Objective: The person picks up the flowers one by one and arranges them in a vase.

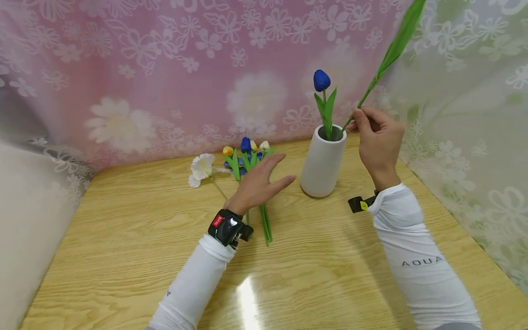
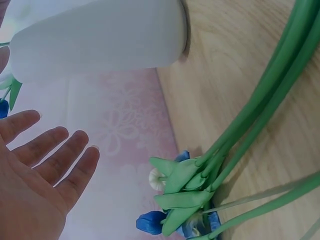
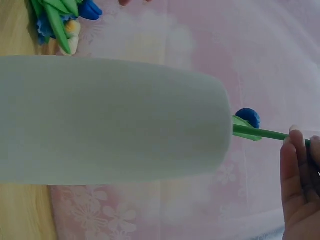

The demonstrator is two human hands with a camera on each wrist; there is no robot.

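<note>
A white vase (image 1: 323,165) stands upright on the table, holding a blue tulip (image 1: 322,81) with green leaves. At the vase's mouth my right hand (image 1: 381,140) pinches a green flower stem (image 1: 365,97) between thumb and fingers. Its lower end is inside the rim and it leans up to the right; its bloom is out of view. In the right wrist view the pinched stem (image 3: 272,134) runs into the vase (image 3: 115,120). My left hand (image 1: 260,183), fingers spread, hovers over a bunch of artificial flowers (image 1: 246,145) and grips nothing.
The bunch lies on the wooden table (image 1: 165,238) with blue, yellow and white blooms and green stems (image 1: 266,224) pointing toward me. A white flower (image 1: 202,167) lies at its left. A pink floral curtain (image 1: 185,82) hangs behind the table, and pale patterned cloth (image 1: 474,151) is at the right.
</note>
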